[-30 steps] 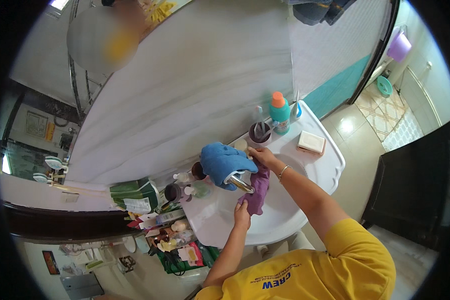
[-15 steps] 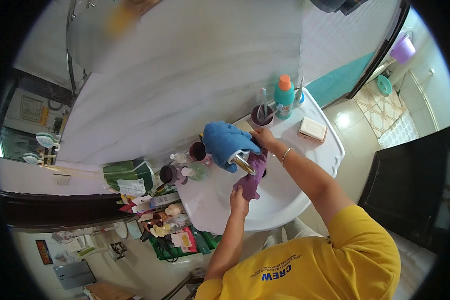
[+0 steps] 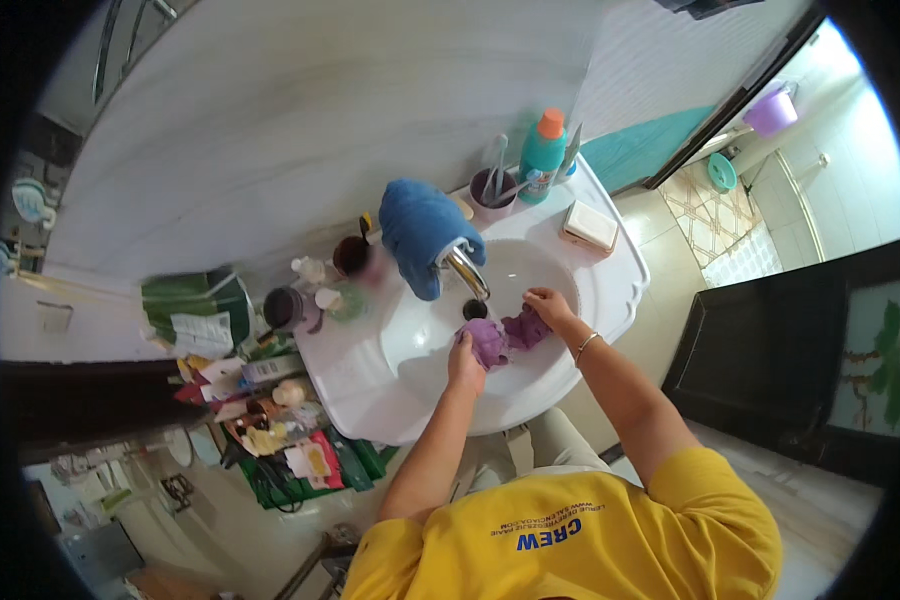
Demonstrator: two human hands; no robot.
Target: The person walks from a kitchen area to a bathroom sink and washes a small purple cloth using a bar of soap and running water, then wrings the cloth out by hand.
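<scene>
A wet-looking purple cloth [image 3: 488, 342] hangs bunched over the white sink basin [image 3: 415, 335]. My left hand [image 3: 465, 365] is closed around one bunched part of it. Its other end is pinched in my right hand [image 3: 548, 305], which wears a bracelet at the wrist. Just beyond my hands, the metal faucet [image 3: 467, 272] points down over the basin. Draped over the faucet's top is a blue cloth [image 3: 420, 235]. The dark round drain [image 3: 474, 309] shows between the spout and the purple cloth.
Behind the basin stand a toothbrush cup [image 3: 492, 200] and a teal bottle [image 3: 542, 165] with an orange cap. A soap box [image 3: 589, 228] sits on the right ledge. Dark cups [image 3: 284, 308] and pump bottles [image 3: 342, 300] line the left. Below them is a green crate [image 3: 355, 462] of toiletries.
Both hands have drawn back from the faucet toward me with the purple cloth. It was stretched beneath the spout and is now bunched. My right hand has left the blue cloth's side.
</scene>
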